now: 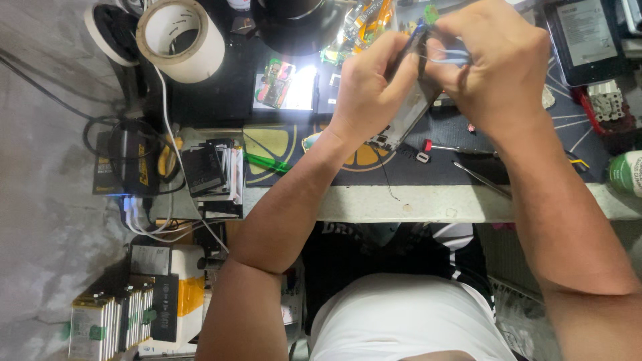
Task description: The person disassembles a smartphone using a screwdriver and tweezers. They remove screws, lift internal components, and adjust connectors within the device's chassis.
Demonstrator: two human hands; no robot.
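Phone frame (409,110), held above the bench (401,200) toward twelve o'clock, looks thin, light and stiff, likely fragile; its long edges seem safest to grip. Left hand (371,83) is clenched around its upper edge. Right hand (498,63) pinches a pale flex strip (447,59) at its top.
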